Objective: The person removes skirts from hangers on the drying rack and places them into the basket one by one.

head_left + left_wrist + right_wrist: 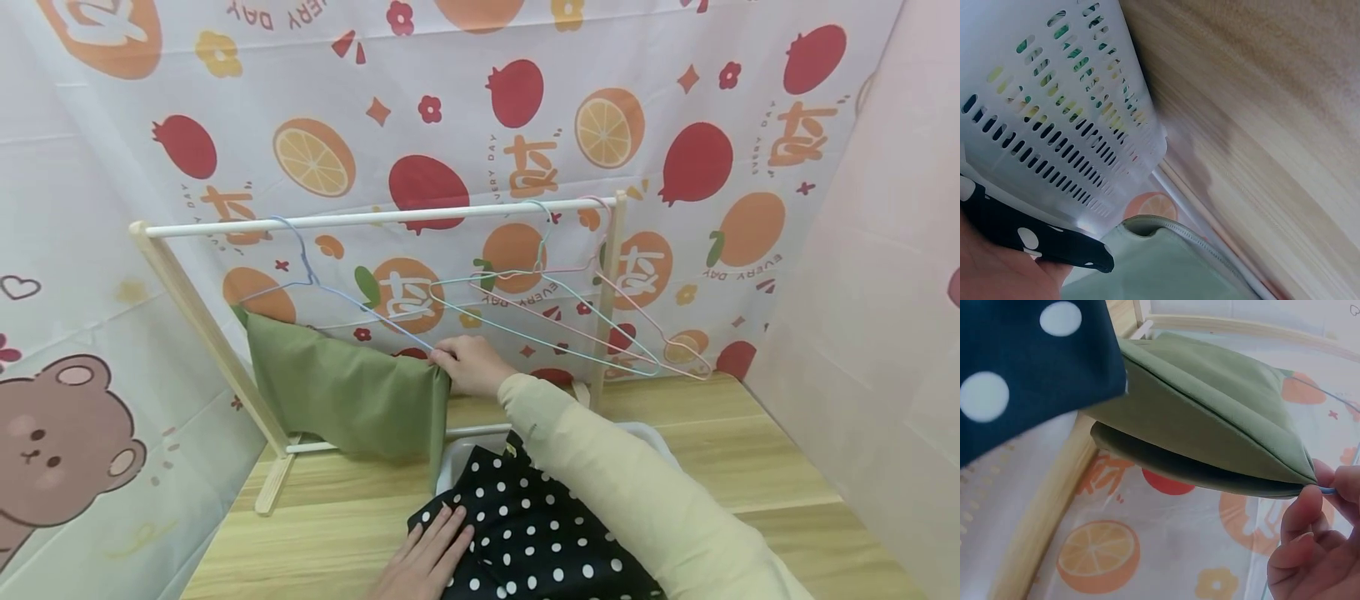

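Note:
A blue hanger (pixel 305 254) hooks over the white rail, with an olive-green fabric piece (pixel 345 383) hanging from its lower ends. At the hanger's right end, my right hand (pixel 474 365) pinches the blue wire between thumb and fingers, right at the fabric's corner. In the right wrist view the fabric (pixel 1222 434) gapes along its lower edge. My left hand (pixel 429 557) rests with fairly straight fingers on a black cloth with white dots (pixel 517 533). That cloth (pixel 1029 234) crosses in front of the fingers in the left wrist view.
A wooden rack with a white rail (pixel 390 217) stands on the wood-grain table (pixel 337 533). Mint (pixel 480 312) and pink hangers (pixel 675 342) hang at its right. A white slotted basket (pixel 1054 156) sits under the dotted cloth. Printed curtains (pixel 450 108) enclose the back and sides.

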Tool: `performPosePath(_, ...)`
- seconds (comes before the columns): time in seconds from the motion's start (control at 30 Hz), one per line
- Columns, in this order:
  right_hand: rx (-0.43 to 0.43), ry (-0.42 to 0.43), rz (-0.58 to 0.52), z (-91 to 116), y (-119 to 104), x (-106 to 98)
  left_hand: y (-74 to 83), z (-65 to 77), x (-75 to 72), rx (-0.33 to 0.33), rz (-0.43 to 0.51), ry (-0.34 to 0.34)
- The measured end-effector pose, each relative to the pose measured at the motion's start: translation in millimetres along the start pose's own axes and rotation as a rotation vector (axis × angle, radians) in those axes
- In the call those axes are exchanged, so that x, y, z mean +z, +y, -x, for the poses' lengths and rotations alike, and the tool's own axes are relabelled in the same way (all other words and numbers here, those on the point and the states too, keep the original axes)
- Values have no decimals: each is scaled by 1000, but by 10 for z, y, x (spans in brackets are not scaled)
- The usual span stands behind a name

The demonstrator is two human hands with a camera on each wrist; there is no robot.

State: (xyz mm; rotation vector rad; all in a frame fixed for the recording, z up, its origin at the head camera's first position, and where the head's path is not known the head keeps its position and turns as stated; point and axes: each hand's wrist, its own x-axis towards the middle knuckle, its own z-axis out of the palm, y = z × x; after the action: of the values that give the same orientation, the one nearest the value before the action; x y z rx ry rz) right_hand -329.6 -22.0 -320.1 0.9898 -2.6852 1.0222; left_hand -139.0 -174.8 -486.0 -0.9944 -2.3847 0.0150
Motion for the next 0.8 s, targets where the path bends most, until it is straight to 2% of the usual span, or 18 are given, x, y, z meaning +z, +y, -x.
performPosePath(0.17,-15,0,27,-13,49,-44,11,-3,-9,-9,10,-29)
performPosePath(0.53,5,-15,19,-3,113,-194,11,4,26,-2,-12,17)
performPosePath(0.8,19,6,49,6,180,-284,19,-2,-11,-15,25,-56)
